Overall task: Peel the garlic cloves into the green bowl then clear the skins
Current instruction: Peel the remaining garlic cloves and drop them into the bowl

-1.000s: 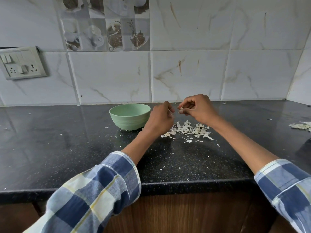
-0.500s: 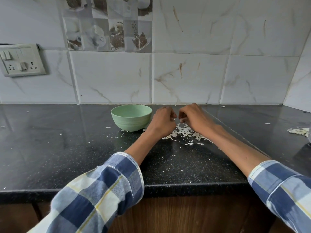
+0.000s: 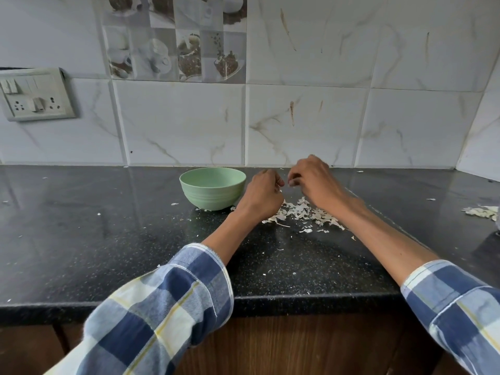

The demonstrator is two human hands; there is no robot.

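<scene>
Stretching across the lower half of the head view is the black speckled counter [image 3: 81, 239], meeting the white marbled wall tiles [image 3: 311, 123] behind it. Two forearms in blue-checked sleeves [image 3: 167, 315] are reaching over it toward twelve o'clock. Sitting upright at about eleven o'clock from the hands is the green bowl [image 3: 213, 191]; its contents are not showing from this angle. A pile of garlic skins [image 3: 303, 215] is lying at about five o'clock from the bowl, partly under the wrists, with a smaller heap of skins [image 3: 480, 212] lying at the far three o'clock edge. The left hand [image 3: 261, 194] is hovering just beside the bowl with its fingers curled in; the right hand [image 3: 313, 180] is facing it closely, fingers bent. Whether either is pinching a clove I cannot tell, since the fingertips are turned away and blurred. A switch plate [image 3: 35, 94] is hanging on the wall at ten o'clock.
</scene>
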